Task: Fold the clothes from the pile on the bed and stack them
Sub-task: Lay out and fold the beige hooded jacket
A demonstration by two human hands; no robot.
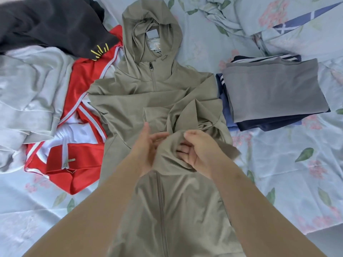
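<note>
An olive-green zip hoodie [148, 101] lies face up in the middle of the bed, hood at the far end, both sleeves folded across its chest. Its lower part is lifted toward me. My right hand [199, 151] grips a bunched fold of that fabric, fingers curled under the cloth. My left hand [148, 147] touches the same fold from the left with fingers spread and nearly straight. To the right sits a stack of folded clothes [274, 89], a grey piece on top of navy and blue ones.
The unfolded pile lies at left: a red and white garment [83, 112], a light grey garment [29, 86] and a black one [52, 21]. A floral light-blue bedsheet [287, 173] covers the bed, with a rumpled duvet [259, 17] at the far right.
</note>
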